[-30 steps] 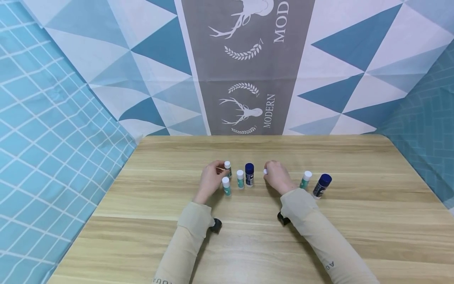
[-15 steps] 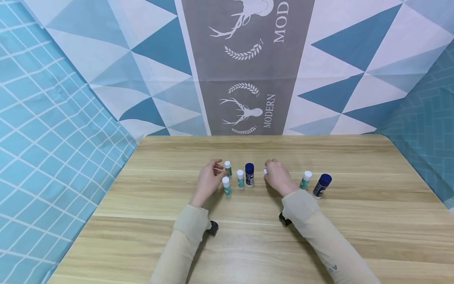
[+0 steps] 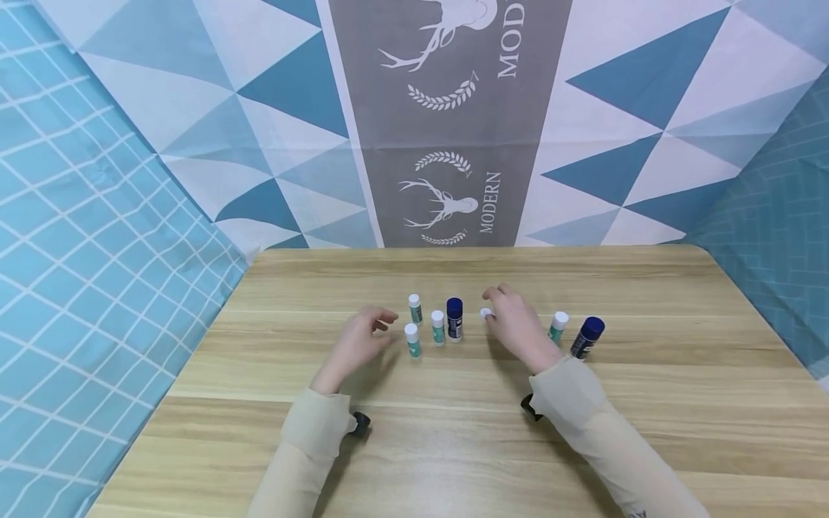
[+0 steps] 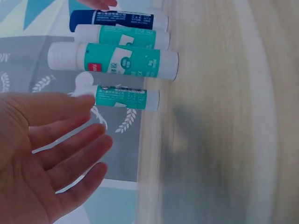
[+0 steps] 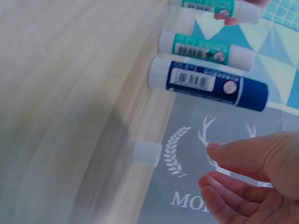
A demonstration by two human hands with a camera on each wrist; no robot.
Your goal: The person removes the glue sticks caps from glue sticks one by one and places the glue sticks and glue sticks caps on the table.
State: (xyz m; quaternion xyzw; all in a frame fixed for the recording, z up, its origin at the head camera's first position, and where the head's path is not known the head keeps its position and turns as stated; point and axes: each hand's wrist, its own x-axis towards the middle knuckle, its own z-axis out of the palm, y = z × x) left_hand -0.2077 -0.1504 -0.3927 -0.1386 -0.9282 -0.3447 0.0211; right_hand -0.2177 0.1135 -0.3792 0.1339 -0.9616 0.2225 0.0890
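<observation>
My left hand (image 3: pixel 358 344) is off to the left of a group of upright glue sticks, fingers relaxed and holding nothing. Nearest it are a green glue stick (image 3: pixel 415 309) at the back and another green glue stick (image 3: pixel 413 342) in front. A third green glue stick (image 3: pixel 438 329) stands beside a thicker navy glue stick (image 3: pixel 455 321). In the left wrist view, a gap separates my left palm (image 4: pixel 28 172) from the table. My right hand (image 3: pixel 518 327) hovers by a small white cap (image 3: pixel 486 313). The right wrist view shows that white cap (image 5: pixel 147 153) standing on the table, apart from my loosely bent fingers.
Right of my right hand, another green glue stick (image 3: pixel 558 327) and a navy glue stick (image 3: pixel 587 338) stand upright, the green one partly behind the wrist. The wooden table (image 3: pixel 453 460) meets a patterned cloth backdrop (image 3: pixel 447 144) at its far edge.
My left hand has let go of the rear green glue stick and drawn back left. My right hand has loosened from the white cap and lifted slightly. The glue sticks stay put.
</observation>
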